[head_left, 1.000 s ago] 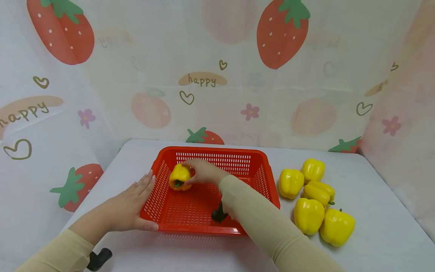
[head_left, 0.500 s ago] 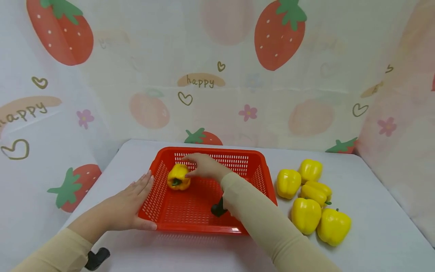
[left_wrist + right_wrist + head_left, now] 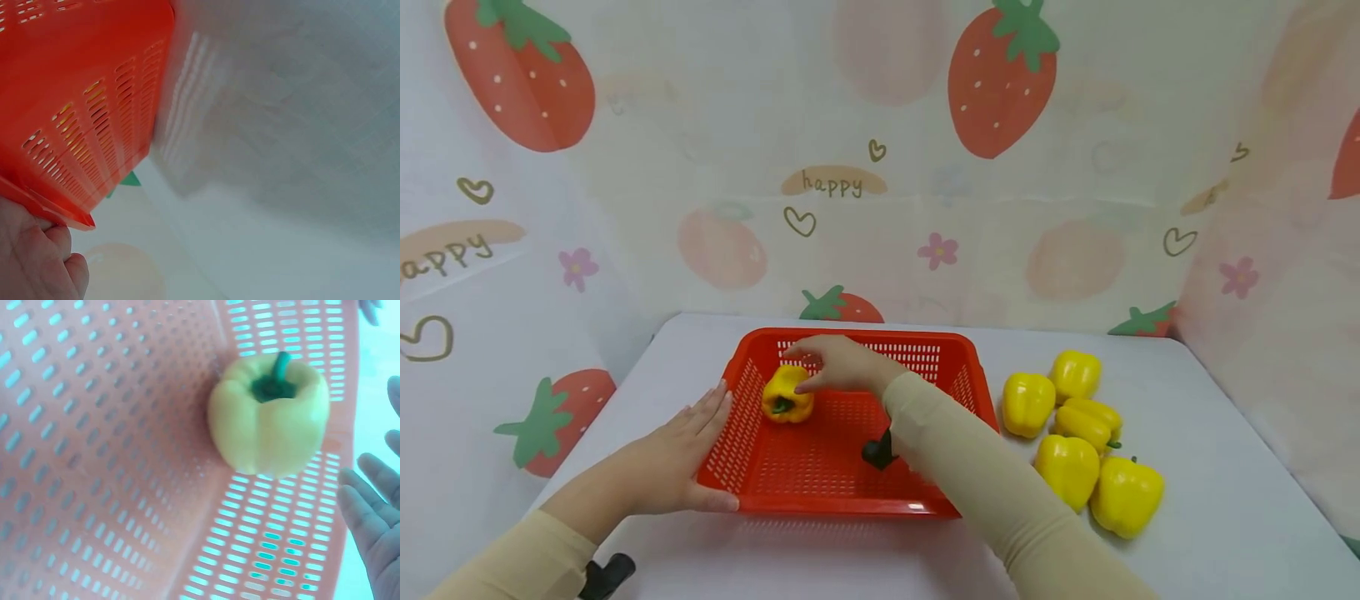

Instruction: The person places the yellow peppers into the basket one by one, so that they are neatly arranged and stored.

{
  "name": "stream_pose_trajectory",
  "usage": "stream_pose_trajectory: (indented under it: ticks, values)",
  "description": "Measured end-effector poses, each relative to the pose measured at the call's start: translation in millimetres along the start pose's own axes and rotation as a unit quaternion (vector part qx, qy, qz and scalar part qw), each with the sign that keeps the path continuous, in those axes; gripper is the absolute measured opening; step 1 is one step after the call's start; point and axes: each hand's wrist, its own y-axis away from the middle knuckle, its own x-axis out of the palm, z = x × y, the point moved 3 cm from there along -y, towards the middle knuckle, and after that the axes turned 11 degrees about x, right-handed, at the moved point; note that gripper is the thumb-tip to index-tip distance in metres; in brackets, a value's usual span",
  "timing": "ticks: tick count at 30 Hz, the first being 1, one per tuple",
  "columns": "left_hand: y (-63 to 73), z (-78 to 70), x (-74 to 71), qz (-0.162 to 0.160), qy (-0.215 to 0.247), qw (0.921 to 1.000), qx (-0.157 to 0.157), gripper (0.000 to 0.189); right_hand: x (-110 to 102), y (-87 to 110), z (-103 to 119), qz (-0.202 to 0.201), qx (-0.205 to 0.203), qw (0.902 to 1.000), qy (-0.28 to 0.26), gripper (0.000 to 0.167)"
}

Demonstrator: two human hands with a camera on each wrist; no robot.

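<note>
A yellow bell pepper [image 3: 787, 395] lies in the red basket [image 3: 850, 507], near its left wall. My right hand [image 3: 842, 363] hovers just over it, fingers spread and the thumb overlapping the pepper's upper edge. The right wrist view shows the pepper [image 3: 270, 419] with its green stem against the slotted wall, and extended fingers [image 3: 369, 494] along the right edge. My left hand [image 3: 673, 458] rests on the basket's left rim, with fingers along the side and thumb at the front corner. In the left wrist view, fingers [image 3: 59, 240] touch the rim from outside.
Several more yellow peppers [image 3: 1067, 468] sit in a cluster on the white table [image 3: 1210, 433], right of the basket. A printed cloth [image 3: 850, 100] hangs behind and at both sides. Black wrist mounts [image 3: 878, 450] show under the sleeves.
My right hand has let go of the pepper and its fingers have spread above it. The pepper stays by the left wall. My left hand stays on the rim as the head view shifts slightly.
</note>
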Motion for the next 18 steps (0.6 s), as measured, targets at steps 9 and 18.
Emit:
stream_pose_trajectory:
  ticks: [9, 18]
  values:
    - [0.5, 0.8, 0.1, -0.004, -0.001, 1.0000, 0.002, 0.127, -24, 11.9, 3, 0.001, -0.011, 0.9998, -0.013, 0.050]
    - [-0.8, 1.4, 1.0, -0.005, 0.004, 1.0000, -0.003, 0.127, -46, 26.1, 0, 0.001, -0.022, 0.9997, -0.014, 0.051]
